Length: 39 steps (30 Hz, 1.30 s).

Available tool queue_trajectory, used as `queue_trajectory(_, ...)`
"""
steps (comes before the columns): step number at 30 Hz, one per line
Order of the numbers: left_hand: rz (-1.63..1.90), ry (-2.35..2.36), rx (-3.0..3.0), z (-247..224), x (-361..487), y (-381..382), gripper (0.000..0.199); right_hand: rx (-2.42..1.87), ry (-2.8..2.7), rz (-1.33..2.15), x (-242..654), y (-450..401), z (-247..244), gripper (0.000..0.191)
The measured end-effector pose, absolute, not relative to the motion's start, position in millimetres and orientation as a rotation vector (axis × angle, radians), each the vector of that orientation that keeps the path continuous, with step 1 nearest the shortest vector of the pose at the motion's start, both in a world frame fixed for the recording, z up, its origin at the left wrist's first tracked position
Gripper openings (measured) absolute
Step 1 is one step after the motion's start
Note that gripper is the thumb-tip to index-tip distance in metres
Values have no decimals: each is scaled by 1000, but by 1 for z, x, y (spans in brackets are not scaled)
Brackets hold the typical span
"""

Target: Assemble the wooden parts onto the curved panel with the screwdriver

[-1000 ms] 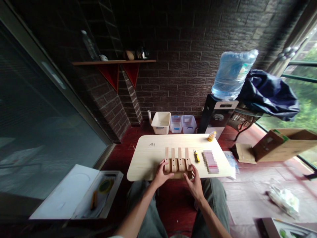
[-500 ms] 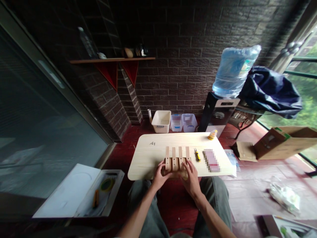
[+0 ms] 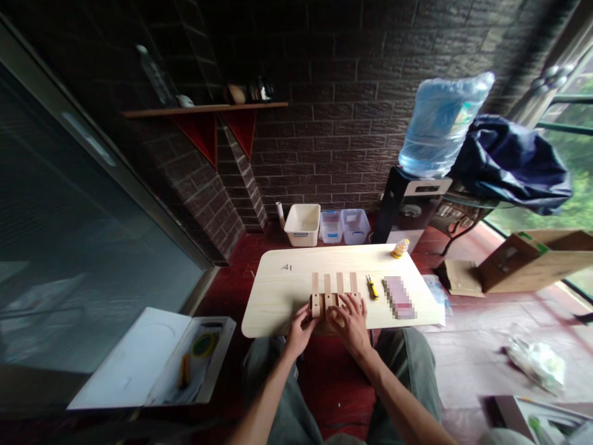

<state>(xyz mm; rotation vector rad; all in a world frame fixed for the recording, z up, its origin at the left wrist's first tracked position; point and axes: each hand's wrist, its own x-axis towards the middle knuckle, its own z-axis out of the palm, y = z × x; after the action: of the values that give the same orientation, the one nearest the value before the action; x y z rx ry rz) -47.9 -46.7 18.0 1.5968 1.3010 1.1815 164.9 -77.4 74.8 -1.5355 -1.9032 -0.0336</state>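
A wooden piece with several upright slats sits at the near edge of the pale table. My left hand grips its left end, fingers curled round the corner. My right hand lies over its right half with bent fingers, covering the lower parts of the right slats; whether it pinches anything small is hidden. To the right of the wooden piece lies a yellow and black screwdriver, and beyond it a blurred pink flat object.
A small yellow-capped container stands at the table's far right corner. Storage bins are on the floor behind the table, beside a water dispenser. An open white case lies at the left, cardboard boxes at the right.
My right hand has moved left along the wooden piece, its fingers now bent over the middle and right slats. My left hand stays at the left end. The view has shifted slightly.
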Motion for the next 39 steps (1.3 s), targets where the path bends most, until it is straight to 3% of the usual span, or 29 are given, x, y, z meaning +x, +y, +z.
queue_trajectory(15,1175,1347,1566,13,-48,-47,37,-1509,-1861,-8,168,-76,72,28)
queue_trajectory(23,1187,1290,1423,10,-46,-55,56,-1488,-1690,238,182,-114,72,26)
queue_trajectory(28,1209,1309,1418,17,-43,-58,51,-1393,-1674,477,169,-130,64,39)
queue_trajectory(39,1237,1314,1504,22,-40,-56,40,-1375,-1716,495,141,-122,48,47)
